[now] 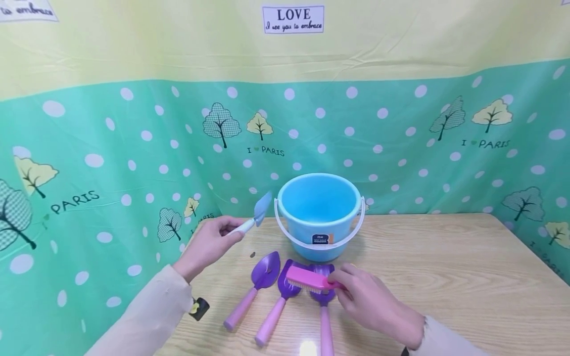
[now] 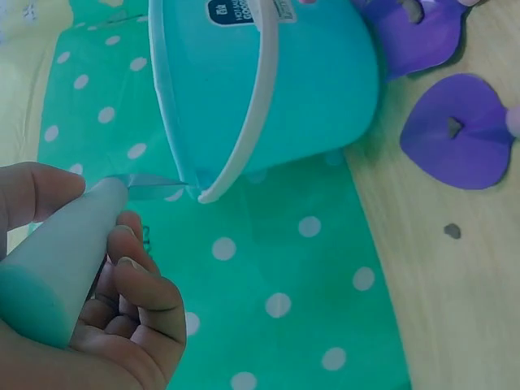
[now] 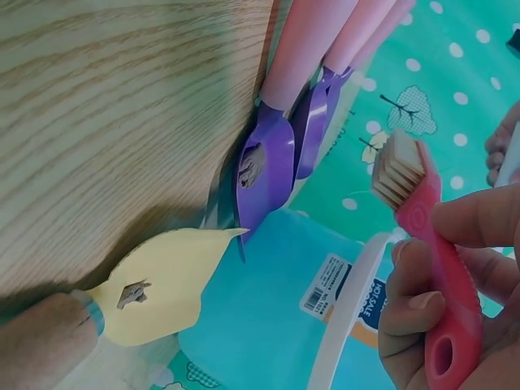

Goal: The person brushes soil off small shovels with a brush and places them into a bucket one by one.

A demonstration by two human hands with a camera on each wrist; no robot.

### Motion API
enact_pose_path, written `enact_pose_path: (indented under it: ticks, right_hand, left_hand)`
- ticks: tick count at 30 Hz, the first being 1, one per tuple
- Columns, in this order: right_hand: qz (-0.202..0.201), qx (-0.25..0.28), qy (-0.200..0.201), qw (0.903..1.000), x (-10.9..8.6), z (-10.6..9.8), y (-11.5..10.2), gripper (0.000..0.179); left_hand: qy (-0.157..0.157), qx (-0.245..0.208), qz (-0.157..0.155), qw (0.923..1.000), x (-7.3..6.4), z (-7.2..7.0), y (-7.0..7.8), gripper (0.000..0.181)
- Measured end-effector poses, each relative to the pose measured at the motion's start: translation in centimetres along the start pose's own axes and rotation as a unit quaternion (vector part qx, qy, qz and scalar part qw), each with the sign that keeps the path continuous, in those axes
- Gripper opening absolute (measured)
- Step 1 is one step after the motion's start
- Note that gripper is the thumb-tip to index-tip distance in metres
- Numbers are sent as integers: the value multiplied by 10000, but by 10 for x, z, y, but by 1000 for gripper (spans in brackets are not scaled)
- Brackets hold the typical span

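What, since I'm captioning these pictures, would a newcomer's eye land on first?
Probably the light-blue bucket, standing near the back of the wooden table, before a green, dotted curtain. Next, perhaps the bright pink brush in the right hand and the small blue trowel raised in the left hand, left of the bucket. Nearer the camera, three purple scoops fan out on the table.

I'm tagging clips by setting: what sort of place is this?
Probably an indoor tabletop work area, though the room itself is hidden: a wood-grain table, a printed curtain hanging behind it, and purple scoops laid out on top.
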State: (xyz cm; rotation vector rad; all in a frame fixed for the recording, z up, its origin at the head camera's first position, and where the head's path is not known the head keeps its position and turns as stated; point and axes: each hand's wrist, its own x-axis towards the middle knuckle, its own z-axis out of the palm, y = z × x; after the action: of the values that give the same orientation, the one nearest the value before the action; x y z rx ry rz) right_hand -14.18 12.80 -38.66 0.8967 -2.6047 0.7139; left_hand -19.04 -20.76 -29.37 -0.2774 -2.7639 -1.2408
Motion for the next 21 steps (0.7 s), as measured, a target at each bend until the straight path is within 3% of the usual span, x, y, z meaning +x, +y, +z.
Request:
enact_pose_path:
  ticks: [7, 11, 21]
  right_hand:
    - [92, -56, -72, 9999, -1, -3, 3, 25]
    - [51, -126, -30, 9999, -2, -4, 5, 24]
    - [170, -132, -77, 9997, -5, -8, 6, 23]
  left_hand:
    - [-241, -31, 191, 9995, 17, 6, 15, 23]
    - [-229, 56, 251, 9994, 27, 9, 24, 23]
    - [-224, 598, 616, 9961, 50, 20, 39, 24]
